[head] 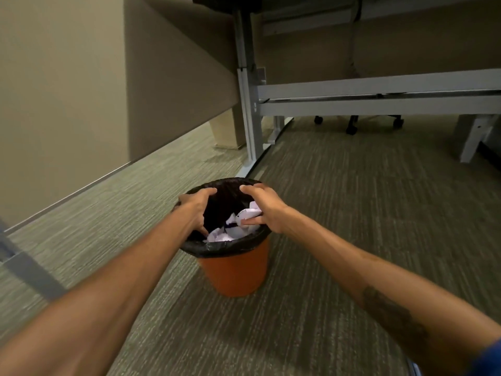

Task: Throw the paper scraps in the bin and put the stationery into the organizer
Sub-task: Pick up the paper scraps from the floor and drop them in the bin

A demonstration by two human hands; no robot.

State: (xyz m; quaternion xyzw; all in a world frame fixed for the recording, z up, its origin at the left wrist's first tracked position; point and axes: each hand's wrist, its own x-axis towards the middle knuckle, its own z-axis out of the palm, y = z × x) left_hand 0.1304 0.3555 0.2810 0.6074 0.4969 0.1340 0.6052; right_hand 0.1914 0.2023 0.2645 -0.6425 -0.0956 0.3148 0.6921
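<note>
Paper scraps: white crumpled sheets, lying loose inside the bin, heaped against its near and right inner wall. One wad sits highest, just under the right rim.

Bin: orange, round, upright on the carpet floor, lined with a black bag folded over the rim.

Left hand: over the left rim, fingers spread and curled, holding nothing; the thumb points down toward the scraps. Whether it touches the bag cannot be told.

Right hand: over the right rim, fingers loosely bent and parted; the thumb lies against the top wad, which looks either just let go or lightly pinched. A firm hold is not evident.

Handling, by judgement: the paper is very light, soft, crushable, not fragile; it springs back a little when squeezed. Best taken by closing the whole hand around a wad. The bag is thin and slippery and may slide off the rim if dragged.

Stationery and organizer: not in view. Desk frame stands beyond.
</note>
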